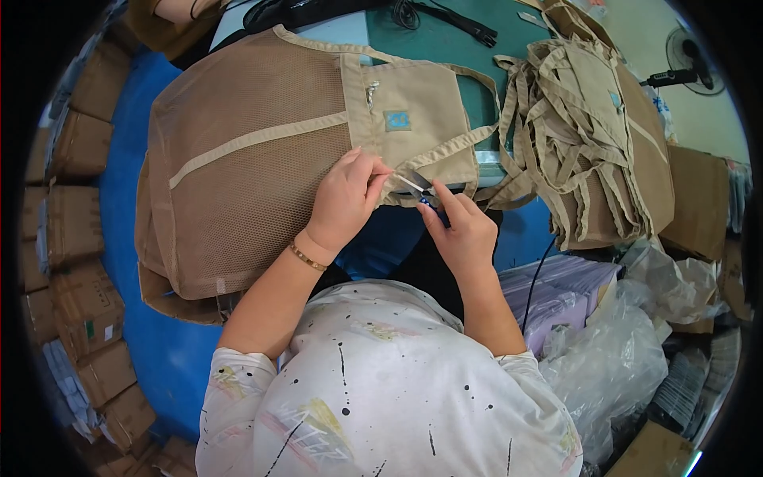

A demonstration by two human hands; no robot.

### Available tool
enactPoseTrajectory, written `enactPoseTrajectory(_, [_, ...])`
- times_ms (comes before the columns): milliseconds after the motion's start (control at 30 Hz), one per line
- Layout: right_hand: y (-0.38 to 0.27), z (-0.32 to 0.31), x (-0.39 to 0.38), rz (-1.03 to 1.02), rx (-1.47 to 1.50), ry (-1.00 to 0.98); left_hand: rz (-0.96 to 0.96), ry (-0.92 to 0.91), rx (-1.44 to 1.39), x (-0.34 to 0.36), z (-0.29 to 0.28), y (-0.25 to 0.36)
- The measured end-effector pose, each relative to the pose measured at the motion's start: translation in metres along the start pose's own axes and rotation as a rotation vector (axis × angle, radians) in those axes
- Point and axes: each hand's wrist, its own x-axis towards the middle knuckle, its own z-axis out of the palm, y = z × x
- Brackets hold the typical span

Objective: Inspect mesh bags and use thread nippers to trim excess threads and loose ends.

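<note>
A tan mesh bag (254,159) with a fabric panel and straps lies across the table before me. Its panel bears a small zipper pull (372,95) and a square patch (397,120). My left hand (346,195) is closed in a pinch at the panel's near edge, on a thin pale strip (409,183). Close beside it, my right hand (465,230) is closed around small blue-handled snips (426,203). Their dark blade (419,180) meets or lies right by the strip; whether it touches cannot be made out.
A pile of similar tan bags (584,135) with tangled straps sits to the right. Clear plastic wrap (608,374) and a purple stack (556,290) are at lower right. Cardboard boxes (83,222) line the left. A fan (690,60) stands far right; a black strap (453,24) lies behind.
</note>
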Motion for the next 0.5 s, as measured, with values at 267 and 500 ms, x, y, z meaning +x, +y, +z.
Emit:
enactPoseTrajectory(267, [0.0, 0.0038, 0.0022, -0.101, -0.06, 0.023, 0.092, 0.07, 0.029, 0.0013, 0.0029, 0.0007])
enactPoseTrajectory(500, [-0.0029, 0.0043, 0.0046, -0.111, -0.09, 0.009, 0.065, 0.096, 0.042, 0.0004, 0.0056, 0.0008])
